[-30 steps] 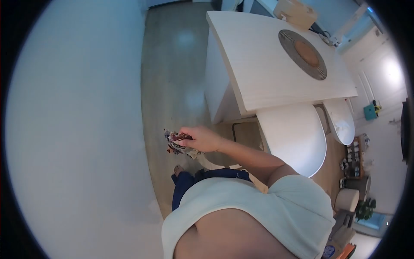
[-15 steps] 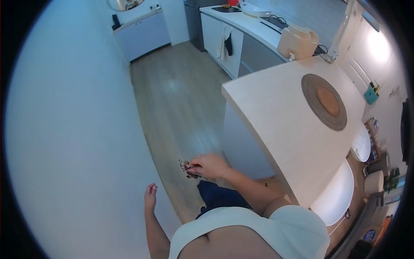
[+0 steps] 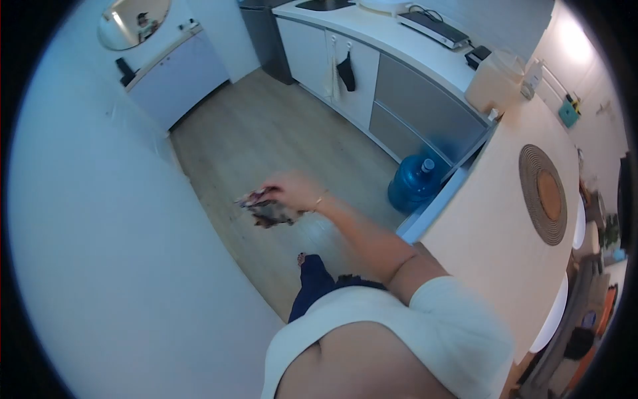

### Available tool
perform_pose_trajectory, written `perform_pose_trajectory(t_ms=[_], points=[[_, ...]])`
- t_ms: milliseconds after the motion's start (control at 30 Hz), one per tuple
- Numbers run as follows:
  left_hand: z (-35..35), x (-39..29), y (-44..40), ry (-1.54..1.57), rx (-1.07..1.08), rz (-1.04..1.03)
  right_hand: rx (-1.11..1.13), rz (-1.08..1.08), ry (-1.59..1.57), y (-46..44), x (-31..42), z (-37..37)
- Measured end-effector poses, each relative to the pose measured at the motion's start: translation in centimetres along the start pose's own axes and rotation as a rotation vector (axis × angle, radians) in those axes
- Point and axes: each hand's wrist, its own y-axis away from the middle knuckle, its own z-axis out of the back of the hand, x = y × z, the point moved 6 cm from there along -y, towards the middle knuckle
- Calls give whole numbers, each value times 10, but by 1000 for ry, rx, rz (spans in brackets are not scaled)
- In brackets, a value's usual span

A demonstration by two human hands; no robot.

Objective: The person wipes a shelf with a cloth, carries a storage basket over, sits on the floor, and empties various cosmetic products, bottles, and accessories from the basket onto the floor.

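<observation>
My right hand (image 3: 292, 191) is stretched out in front of me over the floor, its fingers closed on a crumpled patterned cloth (image 3: 274, 214). Brown, dark and pale patches show on the cloth, which hangs loosely below the fingers. Motion blurs both, so the exact kind of fabric piece is unclear. A thin bracelet (image 3: 321, 200) circles the right wrist. My left hand is out of view.
A wooden-topped counter (image 3: 478, 219) with a round woven mat (image 3: 531, 193) runs along my right. Past its end, a blue water bottle (image 3: 415, 185) stands on the floor beside grey drawers (image 3: 425, 100). A white wall (image 3: 119, 253) lines my left.
I have moved forward along the passage, and the blue bottle has come into view. My right hand has reached farther out with the cloth. My left hand has left the view.
</observation>
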Motion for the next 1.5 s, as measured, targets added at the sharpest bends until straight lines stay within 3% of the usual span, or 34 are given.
perform_pose_trajectory(t_ms=[100,233,333,367,400,500,567,633,667,700,767,800,867,1000,1133,1200,1267,1333,1367,1433,1500], points=[[80,-71,-60,-60,12,-18,9,-249,133,-37,-78,35],[223,-222,-168,-343,-132,-179,-189,-416,201,-54,-160,86],[340,-436,-240,-499,-454,-691,-264,-650,275,-67,-194,134],[355,-519,-217,-197,-452,-683,-294,-722,295,-72,-211,148],[364,-603,-205,-243,-335,-648,-350,-761,304,-78,-231,160],[360,-772,-182,-69,-345,-999,-400,-883,317,-97,-294,189],[346,-829,-191,148,-170,-975,-403,-914,317,-139,-330,218],[337,-837,-215,121,-98,-766,-317,-995,294,-185,-360,234],[339,-819,-280,-78,30,-771,-310,-968,285,-218,-378,246],[333,-801,-292,-150,-12,-535,-281,-941,302,-250,-395,257],[331,-745,-343,-461,-26,-478,-225,-914,323,-304,-427,273],[324,-711,-366,-404,-34,-371,-225,-836,352,-341,-442,284],[313,-673,-348,318,71,-109,-221,-752,385,-406,-468,300],[321,-703,-359,43,71,113,-268,-644,276,-524,-510,325],[375,-827,-434,-126,83,-2,-383,-653,230,-611,-566,343],[415,-907,-480,-185,57,-106,-292,-744,202,-643,-586,349],[456,-994,-530,-219,-22,-237,-348,-595,256,-685,-598,364],[486,-1106,-566,-205,-177,-439,-335,-583,223,-720,-620,370],[503,-1186,-560,-308,-387,-611,-325,-600,221,-737,-642,376],[526,-1334,-505,-101,-305,-612,-304,-675,58,-769,-667,381],[531,-1439,-499,-34,-277,-823,-280,-649,44,-811,-699,384]])
